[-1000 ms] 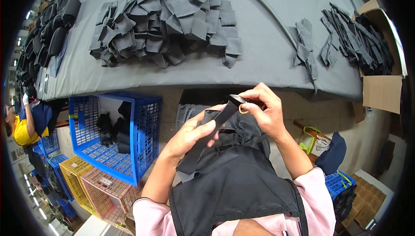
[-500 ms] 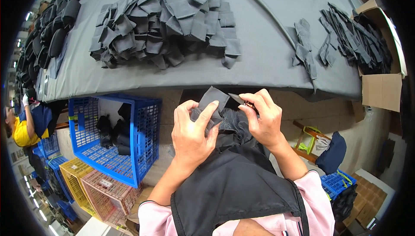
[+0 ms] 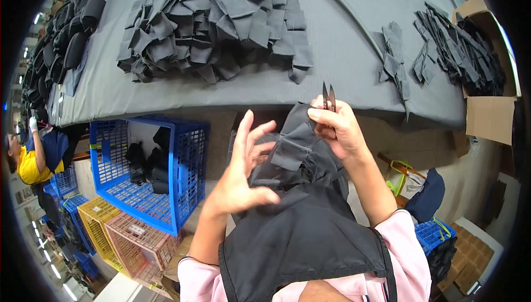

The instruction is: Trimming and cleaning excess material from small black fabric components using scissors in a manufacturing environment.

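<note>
R hand clamps snips w/ handles hidden, fabric piece partly tucked under; L hand fingers apart

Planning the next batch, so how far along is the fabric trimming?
Done, apparently: a small stack by the box. In hand: the right hand holds snips and a dark piece; the left hand is open beside it. Left, seemingly: the big pile on the table.
</note>
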A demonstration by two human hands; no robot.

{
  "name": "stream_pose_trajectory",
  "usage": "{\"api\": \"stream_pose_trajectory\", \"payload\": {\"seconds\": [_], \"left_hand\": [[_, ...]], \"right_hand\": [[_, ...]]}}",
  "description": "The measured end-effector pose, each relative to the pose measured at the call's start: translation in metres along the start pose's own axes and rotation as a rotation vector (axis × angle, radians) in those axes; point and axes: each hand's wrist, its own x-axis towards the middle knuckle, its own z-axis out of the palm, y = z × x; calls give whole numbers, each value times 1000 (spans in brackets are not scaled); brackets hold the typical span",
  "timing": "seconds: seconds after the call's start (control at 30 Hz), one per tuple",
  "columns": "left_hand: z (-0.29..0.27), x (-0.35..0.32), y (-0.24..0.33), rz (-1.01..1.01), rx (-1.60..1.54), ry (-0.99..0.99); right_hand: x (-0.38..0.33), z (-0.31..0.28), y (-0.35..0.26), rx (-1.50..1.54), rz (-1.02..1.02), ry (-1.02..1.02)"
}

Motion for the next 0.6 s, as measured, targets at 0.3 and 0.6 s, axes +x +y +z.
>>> {"api": "stream_pose_trajectory", "payload": {"seconds": [0.3,0.6], "left_hand": [[7,13,-26,-338,-417,190],[17,19,-18,-326,-280,287]], "right_hand": [[13,25,24,-489,-418,217],[-30,8,34,-1186,-797,222]]}}
